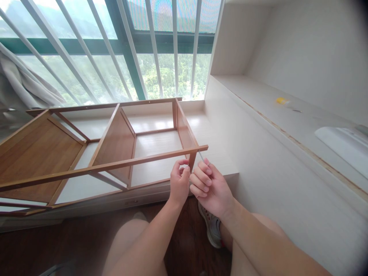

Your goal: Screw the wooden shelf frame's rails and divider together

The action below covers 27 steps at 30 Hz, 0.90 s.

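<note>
A brown wooden shelf frame (112, 165) lies on its side on the pale window ledge, its panels standing between long rails. At its near right corner, my right hand (212, 188) is closed around a thin metal hex key (200, 155). The key's tip meets the rail close to its end; the rest is hidden in the fingers. My left hand (180, 180) is beside it, just below the same rail and near the corner post. Its fingers are curled with thumb and forefinger close together, and whatever they hold, if anything, cannot be made out.
A barred window (161, 57) rises behind the ledge, with a grey curtain (23, 80) at left. On the raised shelf at right lie a small yellow item (283, 101), a thin dark piece (296, 111) and a white object (345, 143). Dark wooden floor (186, 230) shows below.
</note>
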### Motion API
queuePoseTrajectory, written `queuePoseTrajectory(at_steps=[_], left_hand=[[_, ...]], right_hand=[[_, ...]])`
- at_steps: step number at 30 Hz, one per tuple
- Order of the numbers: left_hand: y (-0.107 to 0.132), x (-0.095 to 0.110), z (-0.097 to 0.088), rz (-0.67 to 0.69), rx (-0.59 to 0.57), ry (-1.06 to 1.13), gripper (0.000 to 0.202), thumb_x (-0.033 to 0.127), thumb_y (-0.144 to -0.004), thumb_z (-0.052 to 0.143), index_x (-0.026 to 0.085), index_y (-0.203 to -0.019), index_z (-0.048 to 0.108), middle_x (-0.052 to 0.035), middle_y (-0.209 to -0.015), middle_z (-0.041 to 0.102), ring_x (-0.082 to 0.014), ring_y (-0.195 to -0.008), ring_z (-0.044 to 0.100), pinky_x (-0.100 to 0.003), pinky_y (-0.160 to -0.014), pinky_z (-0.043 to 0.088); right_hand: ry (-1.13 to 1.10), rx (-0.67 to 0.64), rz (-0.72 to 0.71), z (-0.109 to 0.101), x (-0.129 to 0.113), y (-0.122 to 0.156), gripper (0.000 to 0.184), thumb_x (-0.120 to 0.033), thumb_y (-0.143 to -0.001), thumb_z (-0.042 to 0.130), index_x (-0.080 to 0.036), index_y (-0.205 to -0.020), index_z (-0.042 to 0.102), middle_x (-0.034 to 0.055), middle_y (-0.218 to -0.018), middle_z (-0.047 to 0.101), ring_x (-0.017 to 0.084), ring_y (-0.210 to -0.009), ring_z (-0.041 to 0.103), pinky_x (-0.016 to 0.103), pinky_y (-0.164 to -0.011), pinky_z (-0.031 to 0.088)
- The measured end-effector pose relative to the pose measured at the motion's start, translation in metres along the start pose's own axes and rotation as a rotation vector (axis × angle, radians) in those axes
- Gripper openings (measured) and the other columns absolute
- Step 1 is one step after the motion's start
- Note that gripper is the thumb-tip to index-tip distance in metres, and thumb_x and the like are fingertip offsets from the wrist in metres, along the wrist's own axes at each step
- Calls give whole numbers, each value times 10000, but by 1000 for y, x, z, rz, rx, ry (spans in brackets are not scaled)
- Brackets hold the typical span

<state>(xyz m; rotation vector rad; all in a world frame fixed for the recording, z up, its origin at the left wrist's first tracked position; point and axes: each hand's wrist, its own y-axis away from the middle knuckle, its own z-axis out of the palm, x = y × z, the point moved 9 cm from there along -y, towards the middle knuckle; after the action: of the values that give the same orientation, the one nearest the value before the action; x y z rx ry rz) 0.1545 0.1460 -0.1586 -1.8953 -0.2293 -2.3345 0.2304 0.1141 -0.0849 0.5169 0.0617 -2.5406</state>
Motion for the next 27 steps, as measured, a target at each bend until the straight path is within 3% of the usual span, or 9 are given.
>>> queuePoseTrajectory(at_steps=[6,13,27], left_hand=[[0,-1,1,-5,-5,0,247,334,-851,546,179,-1042,564,26,-625,527,-95,-594,530,-207,-598,430],[-3,-8,0,20,-4,-9,285,360,-848,557,171,-1062,567,33,-615,516,-54,-496,434,-171,-489,375],[-3,-9,1,21,-13,8,259,338,-852,558,177,-1056,565,31,-618,512,-53,-512,435,-153,-459,362]], right_hand=[[197,39,-53,-3,0,2,414,-396,-935,525,-190,-651,304,-60,-493,288,74,-439,233,198,-407,207],[769,264,-371,-22,-33,4,463,-433,-901,571,-174,-581,358,-54,-446,333,54,-424,278,211,-442,219],[1117,321,-449,-18,-49,2,494,-449,-917,529,-156,-538,409,-38,-475,376,54,-460,298,213,-469,263]])
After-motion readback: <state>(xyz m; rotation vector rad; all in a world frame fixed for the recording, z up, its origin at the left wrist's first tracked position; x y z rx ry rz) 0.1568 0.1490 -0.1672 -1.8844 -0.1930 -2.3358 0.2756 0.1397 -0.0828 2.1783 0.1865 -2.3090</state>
